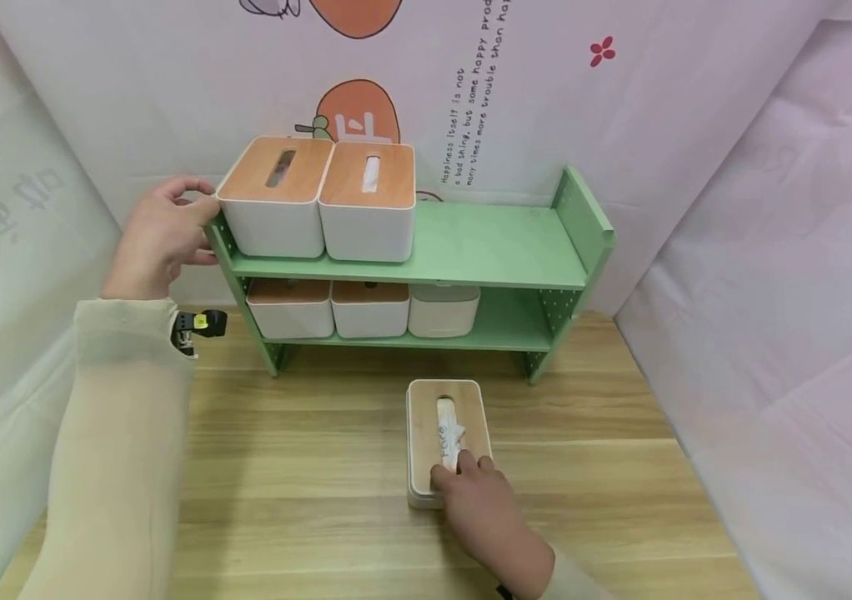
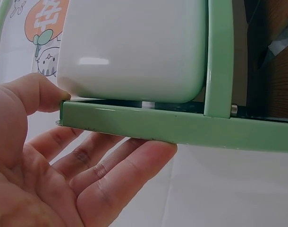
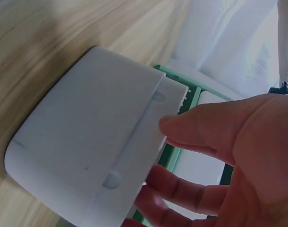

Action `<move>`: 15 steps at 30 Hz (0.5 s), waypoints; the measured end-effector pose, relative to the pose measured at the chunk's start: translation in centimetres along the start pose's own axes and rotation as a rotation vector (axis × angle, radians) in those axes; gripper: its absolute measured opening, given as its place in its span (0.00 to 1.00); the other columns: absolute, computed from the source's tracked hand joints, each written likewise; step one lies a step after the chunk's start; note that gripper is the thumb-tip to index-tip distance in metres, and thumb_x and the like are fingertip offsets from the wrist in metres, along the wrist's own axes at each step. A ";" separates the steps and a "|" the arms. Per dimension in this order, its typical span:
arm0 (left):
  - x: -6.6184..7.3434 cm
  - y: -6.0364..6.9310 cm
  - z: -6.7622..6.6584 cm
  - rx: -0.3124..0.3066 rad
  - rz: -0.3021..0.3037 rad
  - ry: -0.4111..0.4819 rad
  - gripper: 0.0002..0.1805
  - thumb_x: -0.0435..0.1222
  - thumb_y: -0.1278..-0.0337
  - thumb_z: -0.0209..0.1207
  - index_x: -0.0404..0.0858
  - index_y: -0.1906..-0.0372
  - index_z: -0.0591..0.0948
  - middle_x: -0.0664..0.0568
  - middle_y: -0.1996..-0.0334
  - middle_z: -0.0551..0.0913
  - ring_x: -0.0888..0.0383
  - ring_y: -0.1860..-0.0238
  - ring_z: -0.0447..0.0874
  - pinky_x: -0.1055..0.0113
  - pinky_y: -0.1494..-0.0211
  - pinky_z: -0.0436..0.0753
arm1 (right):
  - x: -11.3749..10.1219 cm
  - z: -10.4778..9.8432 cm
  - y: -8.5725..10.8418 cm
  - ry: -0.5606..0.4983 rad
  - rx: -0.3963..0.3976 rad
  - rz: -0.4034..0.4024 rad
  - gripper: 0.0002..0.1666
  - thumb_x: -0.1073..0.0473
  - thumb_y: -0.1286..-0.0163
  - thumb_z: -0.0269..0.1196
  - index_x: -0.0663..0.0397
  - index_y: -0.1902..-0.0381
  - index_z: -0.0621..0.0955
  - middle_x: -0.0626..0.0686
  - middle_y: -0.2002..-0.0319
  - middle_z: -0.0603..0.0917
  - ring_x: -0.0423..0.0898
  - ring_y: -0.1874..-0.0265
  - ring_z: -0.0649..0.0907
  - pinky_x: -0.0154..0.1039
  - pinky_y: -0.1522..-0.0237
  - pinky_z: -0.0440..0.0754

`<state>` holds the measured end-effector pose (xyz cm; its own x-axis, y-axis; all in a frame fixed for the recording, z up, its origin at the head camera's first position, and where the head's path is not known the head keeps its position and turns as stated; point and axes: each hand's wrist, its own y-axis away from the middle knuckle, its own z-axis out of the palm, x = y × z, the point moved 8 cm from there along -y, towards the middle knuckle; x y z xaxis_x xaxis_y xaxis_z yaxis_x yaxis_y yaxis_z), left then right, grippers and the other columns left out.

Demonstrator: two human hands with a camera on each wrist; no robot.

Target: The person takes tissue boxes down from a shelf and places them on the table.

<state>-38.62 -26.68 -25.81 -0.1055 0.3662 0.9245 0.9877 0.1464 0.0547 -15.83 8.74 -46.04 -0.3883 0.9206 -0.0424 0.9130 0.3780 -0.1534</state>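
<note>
A two-tier green shelf [image 1: 501, 242] stands on the wooden table. At its left end my left hand [image 1: 167, 229] grips the side panel [image 2: 130, 120], thumb over the upper corner and fingers beneath in the left wrist view. In front of the shelf, a white tissue box [image 3: 87, 118] with a wood-topped lid [image 1: 426, 417] sits on the table, tissue and lettering showing in its slot. My right hand [image 1: 486, 508] pinches the lid's near edge, thumb against its white rim and fingers over the top. The right wrist view shows small notches along the seam below the rim.
Two wood-topped tissue boxes [image 1: 276, 225] [image 1: 366, 233] stand side by side on the upper tier's left. Three smaller boxes line the lower tier, the rightmost one [image 1: 441, 317] with a pale lid. Printed cloth [image 1: 531, 100] hangs behind and at both sides.
</note>
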 end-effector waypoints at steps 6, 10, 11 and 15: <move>-0.2 0.1 -0.1 0.009 0.001 0.005 0.17 0.43 0.29 0.52 0.49 0.39 0.73 0.49 0.52 0.70 0.52 0.69 0.84 0.59 0.63 0.86 | 1.3 -0.1 0.8 -0.021 -0.038 0.042 0.14 0.69 0.47 0.66 0.44 0.70 0.76 0.54 0.74 0.68 0.51 0.78 0.65 0.40 0.83 0.64; -0.2 0.0 0.0 0.002 0.003 0.001 0.17 0.44 0.29 0.52 0.49 0.39 0.73 0.49 0.51 0.70 0.52 0.67 0.83 0.58 0.62 0.86 | 2.1 -0.4 1.1 -0.022 -0.075 0.088 0.11 0.63 0.43 0.67 0.46 0.71 0.75 0.55 0.74 0.69 0.51 0.79 0.66 0.42 0.82 0.64; -0.2 0.0 0.1 0.001 0.002 0.002 0.17 0.44 0.29 0.52 0.49 0.39 0.73 0.50 0.51 0.70 0.51 0.67 0.83 0.58 0.62 0.86 | 2.1 -0.6 1.0 -0.019 -0.087 0.098 0.10 0.61 0.41 0.67 0.47 0.72 0.74 0.55 0.75 0.69 0.51 0.79 0.66 0.43 0.82 0.64; -0.1 -0.1 0.0 0.005 0.000 0.009 0.17 0.45 0.28 0.53 0.49 0.39 0.73 0.50 0.51 0.70 0.52 0.67 0.83 0.59 0.63 0.86 | 1.1 -1.4 0.0 -0.027 -0.111 0.099 0.12 0.56 0.40 0.67 0.49 0.72 0.73 0.54 0.75 0.69 0.50 0.80 0.67 0.43 0.83 0.64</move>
<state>-38.74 -26.70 -25.91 -0.1048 0.3574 0.9281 0.9871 0.1512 0.0533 -16.12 9.85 -44.72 -0.2973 0.9515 -0.0787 0.9547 0.2953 -0.0368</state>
